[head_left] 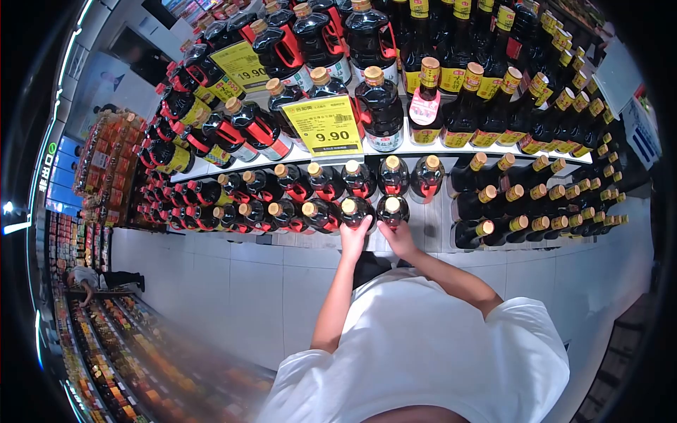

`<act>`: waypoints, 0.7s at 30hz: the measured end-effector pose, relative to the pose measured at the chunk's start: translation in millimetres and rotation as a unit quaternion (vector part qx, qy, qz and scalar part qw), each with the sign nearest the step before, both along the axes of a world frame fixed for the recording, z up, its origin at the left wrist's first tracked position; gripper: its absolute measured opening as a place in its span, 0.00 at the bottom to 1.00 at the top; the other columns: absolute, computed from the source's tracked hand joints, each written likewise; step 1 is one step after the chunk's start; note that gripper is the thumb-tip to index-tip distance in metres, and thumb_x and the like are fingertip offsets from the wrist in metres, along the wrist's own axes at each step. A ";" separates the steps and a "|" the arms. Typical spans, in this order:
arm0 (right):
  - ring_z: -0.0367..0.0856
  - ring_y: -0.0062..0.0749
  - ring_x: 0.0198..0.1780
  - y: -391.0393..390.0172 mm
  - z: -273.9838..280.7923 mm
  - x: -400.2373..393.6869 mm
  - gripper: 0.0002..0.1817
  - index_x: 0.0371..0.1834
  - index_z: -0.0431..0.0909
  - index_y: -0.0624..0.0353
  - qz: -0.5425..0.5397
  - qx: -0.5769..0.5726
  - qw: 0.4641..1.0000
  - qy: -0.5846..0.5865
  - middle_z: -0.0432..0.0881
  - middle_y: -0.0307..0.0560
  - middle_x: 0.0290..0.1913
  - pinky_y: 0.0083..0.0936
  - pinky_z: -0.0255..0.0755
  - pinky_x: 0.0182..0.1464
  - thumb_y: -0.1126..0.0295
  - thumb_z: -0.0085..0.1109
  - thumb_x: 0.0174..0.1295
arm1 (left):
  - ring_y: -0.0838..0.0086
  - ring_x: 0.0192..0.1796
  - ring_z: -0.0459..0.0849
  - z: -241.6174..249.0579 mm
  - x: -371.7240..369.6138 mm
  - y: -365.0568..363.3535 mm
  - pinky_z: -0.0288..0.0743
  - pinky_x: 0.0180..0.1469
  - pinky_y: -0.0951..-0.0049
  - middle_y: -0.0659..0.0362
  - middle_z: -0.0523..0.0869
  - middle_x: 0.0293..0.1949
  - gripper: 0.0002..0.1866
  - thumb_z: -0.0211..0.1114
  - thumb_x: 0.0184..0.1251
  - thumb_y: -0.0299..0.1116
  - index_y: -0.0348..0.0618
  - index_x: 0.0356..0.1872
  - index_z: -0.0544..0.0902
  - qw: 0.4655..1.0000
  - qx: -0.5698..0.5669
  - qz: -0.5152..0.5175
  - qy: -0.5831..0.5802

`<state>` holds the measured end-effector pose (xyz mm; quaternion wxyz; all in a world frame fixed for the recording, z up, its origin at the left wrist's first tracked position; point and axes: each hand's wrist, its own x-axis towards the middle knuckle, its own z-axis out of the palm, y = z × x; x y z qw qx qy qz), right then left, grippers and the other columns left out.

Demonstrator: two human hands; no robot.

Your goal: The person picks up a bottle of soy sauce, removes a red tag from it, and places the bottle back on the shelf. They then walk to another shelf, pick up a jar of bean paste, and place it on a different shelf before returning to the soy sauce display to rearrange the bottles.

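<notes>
My left hand (355,234) is closed around the near side of a dark soy sauce bottle (358,211) with a tan cap, in the front row of the lower shelf. Beside it, my right hand (398,238) grips a second soy sauce bottle (393,206). Both bottles stand upright, side by side; the fingers are partly hidden behind them. Just behind these are more bottles of the same kind, such as one dark bottle (393,176) with a red label. To the left runs a row of bottles with red handles (319,213).
Slimmer bottles with yellow caps (518,223) fill the lower shelf's right side. The upper shelf (451,149) holds large jugs, tall bottles and a yellow price sign (324,125) reading 9.90. A person (88,277) bends over a produce display (113,352) at far left.
</notes>
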<state>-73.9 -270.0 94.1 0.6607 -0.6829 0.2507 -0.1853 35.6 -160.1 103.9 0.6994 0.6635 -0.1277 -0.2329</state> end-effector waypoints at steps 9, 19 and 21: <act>0.78 0.23 0.31 0.1 -0.7 0.8 0.11 0.37 0.81 0.62 -0.002 -0.023 0.999 -0.022 0.84 0.42 0.28 0.30 0.71 0.36 0.63 0.61 0.69 | 0.83 0.33 0.83 -0.3 -0.3 0.3 0.79 0.32 0.77 0.65 0.87 0.34 0.09 0.74 0.65 0.32 0.38 0.40 0.86 1.000 -0.001 -0.004 0.014; 0.83 0.26 0.34 0.3 -1.3 1.0 0.10 0.40 0.83 0.62 -0.008 -0.002 1.000 -0.023 0.87 0.45 0.32 0.31 0.75 0.39 0.64 0.63 0.68 | 0.79 0.40 0.85 2.6 1.1 2.2 0.80 0.44 0.75 0.61 0.89 0.41 0.11 0.72 0.66 0.31 0.38 0.45 0.86 1.000 0.014 -0.020 -0.005; 0.83 0.26 0.35 1.6 -5.4 1.9 0.11 0.41 0.84 0.62 -0.017 0.009 1.000 -0.023 0.88 0.45 0.32 0.31 0.75 0.40 0.64 0.63 0.68 | 0.79 0.39 0.85 3.6 0.5 1.6 0.80 0.43 0.75 0.62 0.88 0.41 0.11 0.72 0.66 0.31 0.38 0.45 0.85 1.000 0.011 -0.017 -0.005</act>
